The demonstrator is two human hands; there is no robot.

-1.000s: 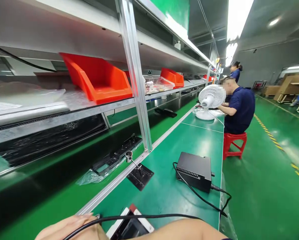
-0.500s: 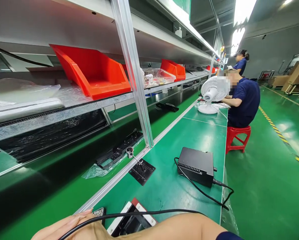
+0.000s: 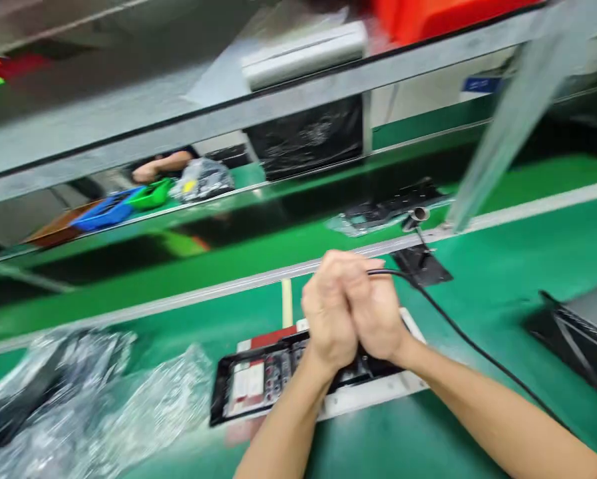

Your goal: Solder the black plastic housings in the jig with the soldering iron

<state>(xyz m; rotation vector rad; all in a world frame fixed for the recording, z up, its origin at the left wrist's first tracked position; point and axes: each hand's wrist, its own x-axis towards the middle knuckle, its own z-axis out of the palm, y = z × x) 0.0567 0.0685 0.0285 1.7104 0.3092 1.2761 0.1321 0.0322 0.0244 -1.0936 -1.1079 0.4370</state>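
My left hand (image 3: pixel 328 313) and my right hand (image 3: pixel 378 313) are pressed together over a long black housing (image 3: pixel 223 392). Both hands have curled fingers. A black cable (image 3: pixel 458 329) runs from the top of my right hand down to the right; what the hands enclose is hidden. Under the housing lies a fixture with white strips (image 3: pixel 378 394) and a red board (image 3: pixel 273 338). Small parts show inside the housing's left end.
Crumpled clear plastic (image 3: pixel 163 399) lies at left. A black box (image 3: pixel 588 332) sits at right. Behind are a metal post (image 3: pixel 510 126), a small round cup (image 3: pixel 415 216) and a shelf edge (image 3: pixel 298 100). Another person's arm (image 3: pixel 163 165) shows beyond coloured bins (image 3: pixel 108 209).
The view has swung left and down onto the bench. Both hands now show together over the housing; before, one arm and a partly seen hand were at the bottom edge.
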